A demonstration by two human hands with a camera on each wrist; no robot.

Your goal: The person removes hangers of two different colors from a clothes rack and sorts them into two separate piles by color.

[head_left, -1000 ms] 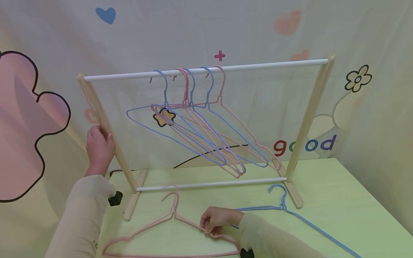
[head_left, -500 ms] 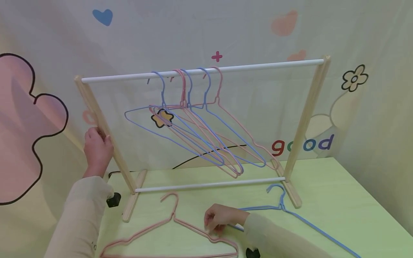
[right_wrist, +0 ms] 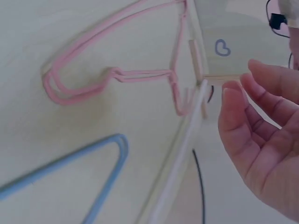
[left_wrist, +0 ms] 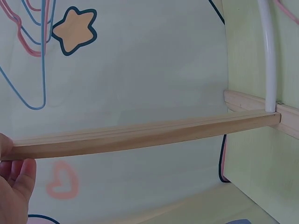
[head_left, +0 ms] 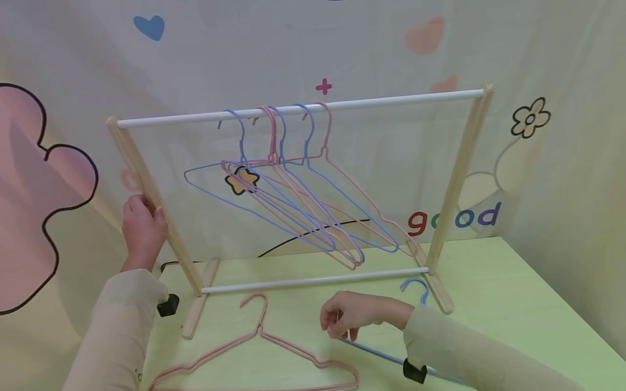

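Note:
My left hand (head_left: 143, 227) grips the left wooden post (head_left: 146, 179) of a small clothes rack. In the left wrist view, fingers (left_wrist: 25, 173) lie on the post's near side and others at its far side. My right hand (head_left: 359, 315) hangs over the table, fingers loosely bent and holding nothing, as the right wrist view also shows. Left of it lie pink hangers (head_left: 222, 345), stacked almost edge to edge. Beneath the right hand and sleeve are blue hangers (head_left: 374, 352), partly hidden, their hooks (head_left: 415, 281) near the rack's right foot.
Several blue and pink hangers (head_left: 313, 172) hang from the rack's white top rail (head_left: 401, 102). A white lower bar (head_left: 313, 281) joins the wooden feet (head_left: 440, 293) on the pale green table (head_left: 518, 315). Behind stands a printed curtain (head_left: 381, 49).
My right hand has let go of the pink hangers' right arm and moved up and right, over the blue hangers. The left hand stays on the post. The head view shifts slightly.

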